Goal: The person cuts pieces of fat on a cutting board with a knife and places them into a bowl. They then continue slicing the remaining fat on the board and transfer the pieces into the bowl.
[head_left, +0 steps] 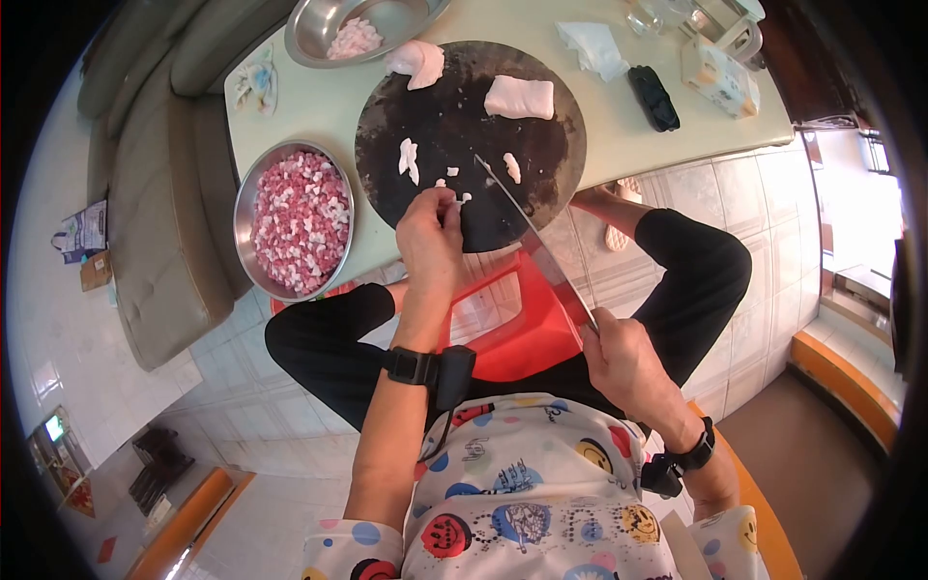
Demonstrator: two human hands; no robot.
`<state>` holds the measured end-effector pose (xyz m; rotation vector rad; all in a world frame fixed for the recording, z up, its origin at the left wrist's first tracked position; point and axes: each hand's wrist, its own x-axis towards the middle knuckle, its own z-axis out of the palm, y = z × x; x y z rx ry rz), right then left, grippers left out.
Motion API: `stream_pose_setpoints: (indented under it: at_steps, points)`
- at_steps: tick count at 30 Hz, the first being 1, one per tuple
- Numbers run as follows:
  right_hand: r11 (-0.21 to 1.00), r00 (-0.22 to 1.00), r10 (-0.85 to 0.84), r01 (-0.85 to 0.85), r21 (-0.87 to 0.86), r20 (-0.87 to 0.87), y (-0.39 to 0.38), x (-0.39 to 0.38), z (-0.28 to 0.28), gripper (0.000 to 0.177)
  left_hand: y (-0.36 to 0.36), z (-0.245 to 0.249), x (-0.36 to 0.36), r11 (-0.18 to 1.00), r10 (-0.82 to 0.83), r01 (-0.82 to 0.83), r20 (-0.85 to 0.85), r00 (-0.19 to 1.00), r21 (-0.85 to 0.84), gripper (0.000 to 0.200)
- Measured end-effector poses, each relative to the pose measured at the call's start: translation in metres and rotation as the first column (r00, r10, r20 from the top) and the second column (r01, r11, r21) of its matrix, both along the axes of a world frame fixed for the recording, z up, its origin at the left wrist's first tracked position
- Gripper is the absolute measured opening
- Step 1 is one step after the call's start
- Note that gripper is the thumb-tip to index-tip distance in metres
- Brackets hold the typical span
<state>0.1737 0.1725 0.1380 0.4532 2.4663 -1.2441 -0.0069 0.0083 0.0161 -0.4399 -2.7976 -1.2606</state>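
Observation:
My right hand (626, 367) is wrapped round the handle of a long knife (541, 253), whose tip lies over the dark round board (387, 126). Bent over the board's near edge, my left hand (431, 232) has its fingertips together beside small white bits (466, 198); what it pinches, if anything, is too small to name. On the board are a pale slab (520, 98), a folded white piece (418, 64), a thin strip (409, 160) and a small strip (511, 168). Left of the board stands a metal bowl (241, 227) of diced pink and white meat.
Another metal bowl (300, 41) with white pieces is at the table's far side. A crumpled tissue (592, 50), a black object (653, 98) and a tissue pack (719, 77) lie at the right. A red stool (512, 333) is between my knees.

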Motion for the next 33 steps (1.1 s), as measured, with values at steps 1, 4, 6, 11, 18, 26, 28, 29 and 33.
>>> stream_pose_setpoints:
  at_steps: [1, 4, 6, 11, 18, 26, 28, 29, 33]
  points:
    - [1.0, 1.0, 0.0, 0.0, -0.006, 0.008, 0.002, -0.001, 0.001, 0.016, -0.001, 0.003, -0.001, 0.999, -0.007, 0.006, 0.028, 1.0, 0.045, 0.013]
    - [1.0, 0.999, 0.003, -0.002, -0.014, 0.044, 0.0, -0.005, 0.002, 0.016, -0.003, 0.011, -0.007, 0.998, -0.063, 0.064, -0.071, 0.995, 0.006, 0.014]
    - [1.0, 0.999, 0.009, -0.008, -0.014, 0.039, -0.002, -0.004, 0.001, 0.017, -0.005, 0.013, -0.012, 0.997, -0.081, 0.078, -0.101, 0.992, -0.029, 0.013]
    - [1.0, 0.999, -0.003, 0.004, -0.023, 0.051, -0.004, -0.008, 0.001, 0.017, -0.003, 0.011, -0.026, 0.99, -0.11, 0.094, -0.149, 0.983, -0.109, 0.014]
    - [0.999, 0.999, -0.024, 0.025, -0.022, 0.025, -0.002, -0.016, -0.003, 0.018, 0.005, -0.004, -0.039, 0.981, -0.154, 0.145, -0.06, 0.986, -0.126, 0.011]
    - [1.0, 1.0, 0.013, -0.012, 0.028, -0.016, -0.001, -0.03, -0.01, 0.016, 0.012, -0.002, -0.032, 0.988, -0.103, 0.084, -0.147, 0.984, -0.13, 0.008]
    - [0.998, 0.998, 0.033, -0.03, 0.049, -0.061, -0.001, -0.03, -0.012, 0.017, 0.011, -0.006, -0.03, 0.991, -0.074, 0.068, -0.055, 0.996, -0.116, 0.007]
    - [0.998, 0.998, 0.033, -0.03, 0.049, -0.059, -0.001, -0.031, -0.012, 0.017, 0.011, -0.008, -0.03, 0.991, -0.074, 0.067, -0.054, 0.996, -0.116, 0.007]
    - [0.997, 0.999, 0.054, -0.054, 0.064, 0.006, 0.001, -0.035, -0.008, 0.016, 0.011, -0.008, -0.031, 0.991, -0.069, 0.062, -0.056, 0.996, -0.117, 0.008]
